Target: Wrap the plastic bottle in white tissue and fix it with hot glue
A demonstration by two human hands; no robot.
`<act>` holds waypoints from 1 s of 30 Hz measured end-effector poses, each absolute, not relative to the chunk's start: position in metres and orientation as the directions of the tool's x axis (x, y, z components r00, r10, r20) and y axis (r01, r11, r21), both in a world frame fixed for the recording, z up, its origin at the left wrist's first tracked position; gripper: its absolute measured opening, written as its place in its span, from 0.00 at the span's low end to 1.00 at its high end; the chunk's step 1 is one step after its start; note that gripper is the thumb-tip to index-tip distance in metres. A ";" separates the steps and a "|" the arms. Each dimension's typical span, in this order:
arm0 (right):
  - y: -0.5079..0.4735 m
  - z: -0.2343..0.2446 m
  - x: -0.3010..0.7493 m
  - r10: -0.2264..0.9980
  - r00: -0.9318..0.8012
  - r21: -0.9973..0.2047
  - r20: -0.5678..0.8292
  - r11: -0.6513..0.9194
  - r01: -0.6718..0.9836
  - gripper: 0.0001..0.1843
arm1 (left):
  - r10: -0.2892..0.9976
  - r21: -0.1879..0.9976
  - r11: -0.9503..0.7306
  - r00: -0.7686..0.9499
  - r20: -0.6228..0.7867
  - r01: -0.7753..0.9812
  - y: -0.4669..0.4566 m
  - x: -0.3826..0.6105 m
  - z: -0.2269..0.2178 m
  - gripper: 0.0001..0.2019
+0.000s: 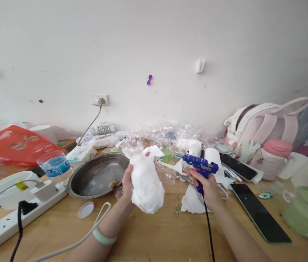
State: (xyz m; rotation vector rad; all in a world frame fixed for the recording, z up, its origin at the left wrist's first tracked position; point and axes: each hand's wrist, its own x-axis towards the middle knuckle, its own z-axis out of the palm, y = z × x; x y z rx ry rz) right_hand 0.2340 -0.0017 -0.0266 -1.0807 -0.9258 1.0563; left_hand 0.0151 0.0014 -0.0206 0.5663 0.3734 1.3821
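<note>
Upright in front of me is a white bundle (147, 187), bottle-like in outline, with a crinkled, clear-looking top. My left hand (127, 183) is closed around its left side; most of the fingers are behind it. A blue hot glue gun (201, 167) is gripped by its handle in my right hand (207, 187), nozzle pointing left toward the bundle but apart from it. From its handle a black cord (208, 225) runs down. Close to the right hand, scissors (186, 178) and torn white sheet material (192, 201) lie on the wooden table (154, 236).
Left of the bundle sits a metal basin (96, 176). A power strip (20, 220) with cables occupies the left front. Clear plastic (159, 133) is heaped along the wall. To the right are two phones (238, 166), a dark tablet-like device (260, 213), a green container (306, 213) and a pink backpack (263, 125).
</note>
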 end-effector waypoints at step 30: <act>-0.005 -0.028 0.247 0.843 -0.504 -0.895 -0.187 0.066 0.442 0.26 | 0.794 0.773 0.220 0.570 0.213 -0.595 -0.008 0.010 -0.021 0.37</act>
